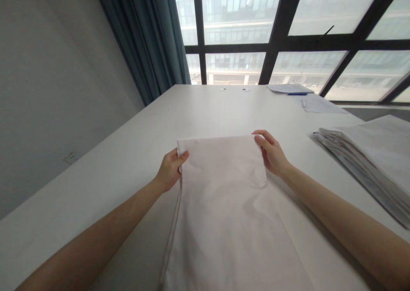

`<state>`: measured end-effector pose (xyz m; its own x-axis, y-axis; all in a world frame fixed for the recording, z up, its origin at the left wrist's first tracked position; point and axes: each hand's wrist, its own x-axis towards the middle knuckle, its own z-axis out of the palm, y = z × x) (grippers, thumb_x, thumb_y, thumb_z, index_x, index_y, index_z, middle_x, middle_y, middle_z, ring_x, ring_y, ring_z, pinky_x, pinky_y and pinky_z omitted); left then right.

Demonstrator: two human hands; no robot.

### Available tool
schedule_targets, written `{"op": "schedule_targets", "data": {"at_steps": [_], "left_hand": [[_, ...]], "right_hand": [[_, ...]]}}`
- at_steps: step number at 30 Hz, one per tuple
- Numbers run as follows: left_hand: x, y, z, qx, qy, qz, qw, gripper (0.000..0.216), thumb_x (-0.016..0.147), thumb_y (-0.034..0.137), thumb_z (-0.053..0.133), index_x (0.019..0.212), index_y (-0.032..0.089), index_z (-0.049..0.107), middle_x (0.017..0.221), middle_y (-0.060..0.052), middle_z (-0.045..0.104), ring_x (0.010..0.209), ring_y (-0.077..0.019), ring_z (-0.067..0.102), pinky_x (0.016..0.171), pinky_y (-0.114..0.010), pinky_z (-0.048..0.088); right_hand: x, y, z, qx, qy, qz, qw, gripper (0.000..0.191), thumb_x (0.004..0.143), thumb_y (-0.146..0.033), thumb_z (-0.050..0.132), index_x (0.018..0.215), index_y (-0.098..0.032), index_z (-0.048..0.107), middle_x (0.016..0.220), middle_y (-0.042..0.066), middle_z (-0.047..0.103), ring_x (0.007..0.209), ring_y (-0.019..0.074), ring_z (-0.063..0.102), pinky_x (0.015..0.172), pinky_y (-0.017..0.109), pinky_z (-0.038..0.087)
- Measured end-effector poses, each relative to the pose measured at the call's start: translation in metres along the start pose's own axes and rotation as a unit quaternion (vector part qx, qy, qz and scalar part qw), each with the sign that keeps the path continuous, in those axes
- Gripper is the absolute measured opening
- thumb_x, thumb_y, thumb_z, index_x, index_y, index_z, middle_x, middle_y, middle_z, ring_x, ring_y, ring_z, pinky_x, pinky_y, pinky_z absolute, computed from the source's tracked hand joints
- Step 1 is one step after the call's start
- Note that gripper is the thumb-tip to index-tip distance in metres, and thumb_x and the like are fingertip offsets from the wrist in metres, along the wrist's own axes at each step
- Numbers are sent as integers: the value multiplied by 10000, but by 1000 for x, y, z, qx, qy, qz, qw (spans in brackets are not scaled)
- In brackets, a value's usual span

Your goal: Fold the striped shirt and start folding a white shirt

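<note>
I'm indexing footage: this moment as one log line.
left hand: holds white cloth near upper left corner; right hand: holds upper right corner; cloth stack: on table, right

Blue curtain (150, 39), windows (240, 13) — papers (325, 104), pen (297, 94)

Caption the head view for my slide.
Left hand and right hand hold a pale cloth by its far end over a white table.

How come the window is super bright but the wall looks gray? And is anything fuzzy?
Head view: strong daylight at the window washes out the scene outside, so the wall at the left looks dim beside it; head view again: a soft shadow lies by the right forearm, and creases in the cloth look a bit fuzzy.
</note>
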<state>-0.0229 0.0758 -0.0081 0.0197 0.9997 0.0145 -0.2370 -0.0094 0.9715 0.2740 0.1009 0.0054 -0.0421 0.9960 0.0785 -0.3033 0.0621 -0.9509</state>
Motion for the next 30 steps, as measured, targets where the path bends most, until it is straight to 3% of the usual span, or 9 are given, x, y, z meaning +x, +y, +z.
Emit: {"op": "schedule_targets", "data": {"at_steps": [9,17,30], "left_hand": [[0,3,2,4,40,3,999,476,635,564,787,811,145,646,662,-33,661,682,-217,668,583,-300,540],[1,1,-1,43,35,55,997,391,743,441,726,1051,211,658,767,11,663,628,-135,600,551,-212,462],[6,-6,-3,83,93,111,986,284,771,443,670,692,188,575,595,58,466,517,-89,403,484,-187,316]], "right_hand": [[1,6,-4,-96,-22,-40,994,256,754,-456,711,783,-252,559,537,-77,460,460,92,370,439,223,260],[1,9,-4,-112,-11,-41,993,294,732,-481,727,773,-241,561,528,-77,477,450,89,370,433,221,246],[-1,8,0,-100,8,-22,995,309,701,-475,747,777,-234,568,529,-72,526,433,88,403,411,214,281]]}}
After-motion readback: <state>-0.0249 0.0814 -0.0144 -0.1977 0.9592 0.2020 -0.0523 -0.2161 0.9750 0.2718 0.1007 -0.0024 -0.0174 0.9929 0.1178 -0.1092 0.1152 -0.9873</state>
